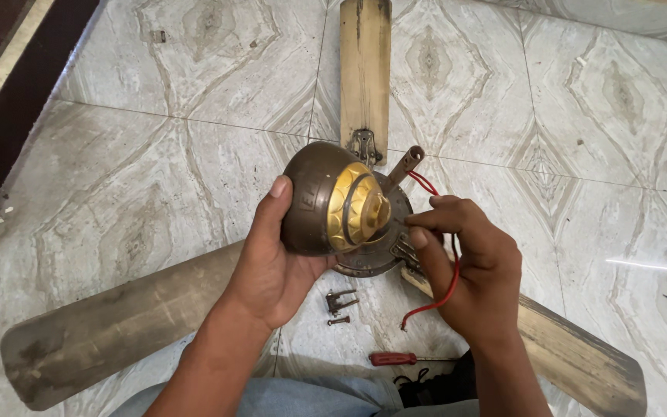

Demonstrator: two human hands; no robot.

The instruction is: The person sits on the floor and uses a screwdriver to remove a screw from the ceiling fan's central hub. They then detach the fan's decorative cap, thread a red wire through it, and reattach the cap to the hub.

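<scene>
The left hand (272, 266) cups the rounded brown metal motor housing with a gold fluted centre cap (333, 208), fingers wrapped behind it and thumb up its near side. The right hand (476, 266) pinches at the housing's rim, fingertips pressed together, a red wire (445, 289) trailing below them. Three worn wooden fan blades (117, 324) spread over the marble-patterned tile floor (156, 154). Below the fingers lie small dark screws (340, 303) and a red-handled screwdriver (395, 358).

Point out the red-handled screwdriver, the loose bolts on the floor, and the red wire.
red-handled screwdriver (393, 359): head view, on the red handle.
loose bolts (340, 302): head view, on the larger bolt lying on the tile below the motor.
red wire (455, 272): head view, on the stretch running down beside the right hand.
</scene>
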